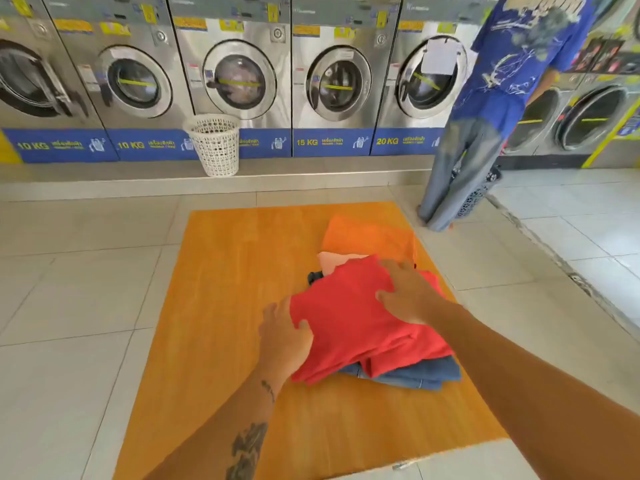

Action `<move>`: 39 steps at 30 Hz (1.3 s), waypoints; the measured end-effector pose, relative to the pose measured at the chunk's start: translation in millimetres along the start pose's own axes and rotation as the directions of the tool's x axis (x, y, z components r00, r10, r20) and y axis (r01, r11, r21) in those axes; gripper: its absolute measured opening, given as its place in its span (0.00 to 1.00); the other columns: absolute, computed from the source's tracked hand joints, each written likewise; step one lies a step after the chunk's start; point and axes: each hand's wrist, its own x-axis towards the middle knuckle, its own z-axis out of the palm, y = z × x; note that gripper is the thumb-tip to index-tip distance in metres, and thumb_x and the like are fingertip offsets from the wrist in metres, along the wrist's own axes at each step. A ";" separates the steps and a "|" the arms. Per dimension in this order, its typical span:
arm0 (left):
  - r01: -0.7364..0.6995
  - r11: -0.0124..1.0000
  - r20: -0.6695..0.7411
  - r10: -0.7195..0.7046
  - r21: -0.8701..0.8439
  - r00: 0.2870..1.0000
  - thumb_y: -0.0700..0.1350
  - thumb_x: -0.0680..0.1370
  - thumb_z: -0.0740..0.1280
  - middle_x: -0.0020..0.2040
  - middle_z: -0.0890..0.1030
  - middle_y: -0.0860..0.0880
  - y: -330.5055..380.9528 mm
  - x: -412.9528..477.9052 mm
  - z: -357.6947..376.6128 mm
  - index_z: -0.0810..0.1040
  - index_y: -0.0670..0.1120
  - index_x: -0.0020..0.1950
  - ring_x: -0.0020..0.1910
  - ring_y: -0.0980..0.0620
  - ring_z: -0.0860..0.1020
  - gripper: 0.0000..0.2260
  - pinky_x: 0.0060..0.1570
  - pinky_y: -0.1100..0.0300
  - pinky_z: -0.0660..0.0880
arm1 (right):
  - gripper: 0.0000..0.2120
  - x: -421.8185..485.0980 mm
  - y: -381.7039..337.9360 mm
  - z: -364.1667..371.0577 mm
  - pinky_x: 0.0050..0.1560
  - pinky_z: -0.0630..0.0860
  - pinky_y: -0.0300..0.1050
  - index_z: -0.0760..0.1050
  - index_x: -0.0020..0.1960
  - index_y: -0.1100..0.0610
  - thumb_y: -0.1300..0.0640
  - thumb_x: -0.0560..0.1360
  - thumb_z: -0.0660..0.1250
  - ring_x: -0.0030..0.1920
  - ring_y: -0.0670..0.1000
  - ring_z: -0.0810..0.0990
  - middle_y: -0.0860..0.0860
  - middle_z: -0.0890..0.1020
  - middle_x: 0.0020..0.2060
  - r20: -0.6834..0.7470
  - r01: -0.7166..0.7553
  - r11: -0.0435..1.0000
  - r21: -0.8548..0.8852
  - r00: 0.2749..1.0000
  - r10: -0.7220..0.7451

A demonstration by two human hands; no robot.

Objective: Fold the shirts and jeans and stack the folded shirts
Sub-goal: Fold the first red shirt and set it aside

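A red shirt (349, 323) lies folded on top of folded blue jeans (426, 374) on an orange wooden table (242, 271). My left hand (282, 336) grips the shirt's left edge, thumb over the cloth. My right hand (407, 292) presses flat on the shirt's upper right, fingers spread. Behind the red shirt lie an orange garment (367, 237), a pale pink piece (334, 259) and a bit of dark cloth (315, 277).
A row of steel washing machines (239, 81) lines the far wall. A white mesh basket (215, 143) stands on the step before them. A person in a blue shirt and wide jeans (460, 161) stands at the right beside a dark basket (479, 194). White floor tiles surround the table.
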 end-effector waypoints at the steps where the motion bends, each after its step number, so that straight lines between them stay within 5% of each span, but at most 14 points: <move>1: 0.049 0.998 0.021 -0.049 -0.031 0.999 0.50 0.79 0.60 0.76 0.59 0.46 -6.5 4.3 1.2 0.57 0.52 0.78 0.73 0.43 0.64 0.28 0.71 0.47 0.64 | 0.35 2.2 -1.7 5.6 0.73 0.62 0.55 0.55 0.78 0.54 0.53 0.75 0.65 0.75 0.60 0.61 0.58 0.60 0.76 -0.012 -0.032 0.999 0.016 0.999 0.032; 10: 0.029 0.971 0.260 0.035 -0.237 0.965 0.46 0.77 0.64 0.78 0.54 0.52 -15.4 32.8 9.5 0.56 0.59 0.78 0.76 0.49 0.57 0.32 0.73 0.48 0.62 | 0.33 11.6 -24.3 35.4 0.68 0.66 0.49 0.59 0.77 0.51 0.56 0.74 0.66 0.70 0.57 0.69 0.56 0.64 0.73 -0.129 -0.220 0.969 0.109 0.964 0.234; 13: 0.023 0.961 0.233 0.044 -0.274 0.971 0.43 0.76 0.66 0.75 0.59 0.50 -15.1 36.9 4.7 0.61 0.57 0.76 0.73 0.50 0.62 0.30 0.71 0.53 0.64 | 0.33 12.1 -29.1 35.2 0.66 0.67 0.48 0.62 0.75 0.49 0.58 0.72 0.67 0.70 0.56 0.68 0.53 0.65 0.73 -0.160 -0.269 0.956 0.119 0.945 0.286; 20: 0.023 0.928 0.086 0.010 -0.372 0.996 0.40 0.76 0.68 0.62 0.67 0.56 -12.3 48.6 -13.3 0.74 0.55 0.68 0.54 0.63 0.72 0.22 0.45 0.78 0.67 | 0.29 29.4 -53.2 26.2 0.60 0.70 0.49 0.73 0.67 0.48 0.64 0.67 0.68 0.64 0.52 0.73 0.49 0.74 0.63 -0.292 -0.174 0.974 0.145 0.933 0.210; 23: -0.050 0.933 -0.022 0.045 -0.357 0.999 0.40 0.76 0.69 0.61 0.68 0.56 -13.2 61.8 -30.2 0.76 0.54 0.66 0.55 0.63 0.71 0.20 0.47 0.82 0.65 | 0.28 45.1 -68.3 23.4 0.55 0.68 0.44 0.74 0.67 0.48 0.64 0.68 0.68 0.60 0.52 0.74 0.49 0.76 0.61 -0.312 -0.106 0.985 0.136 0.939 0.144; 28: -0.045 0.933 -0.099 0.010 -0.356 0.995 0.42 0.77 0.68 0.61 0.68 0.58 -16.1 84.4 -64.7 0.77 0.56 0.65 0.58 0.62 0.70 0.18 0.57 0.71 0.65 | 0.28 81.4 -94.0 27.4 0.56 0.63 0.38 0.74 0.68 0.50 0.65 0.69 0.68 0.61 0.50 0.74 0.50 0.75 0.61 -0.295 -0.027 0.973 0.229 0.951 0.095; 32: -0.023 0.942 -0.199 -0.047 -0.334 0.979 0.42 0.78 0.68 0.63 0.69 0.58 -20.6 113.2 -95.4 0.77 0.58 0.63 0.60 0.60 0.69 0.17 0.61 0.64 0.66 | 0.28 118.2 -122.7 31.9 0.64 0.68 0.46 0.73 0.68 0.49 0.65 0.70 0.67 0.63 0.53 0.73 0.51 0.75 0.62 -0.272 0.044 0.953 0.300 0.961 0.042; 39: -0.098 0.972 -0.396 0.005 -0.216 0.918 0.40 0.77 0.67 0.63 0.69 0.55 -28.8 199.7 -166.7 0.78 0.54 0.63 0.60 0.57 0.69 0.16 0.65 0.60 0.67 | 0.27 217.9 -187.8 43.8 0.62 0.74 0.51 0.70 0.69 0.44 0.62 0.72 0.66 0.61 0.51 0.74 0.48 0.74 0.65 -0.272 0.137 0.894 0.427 0.962 -0.017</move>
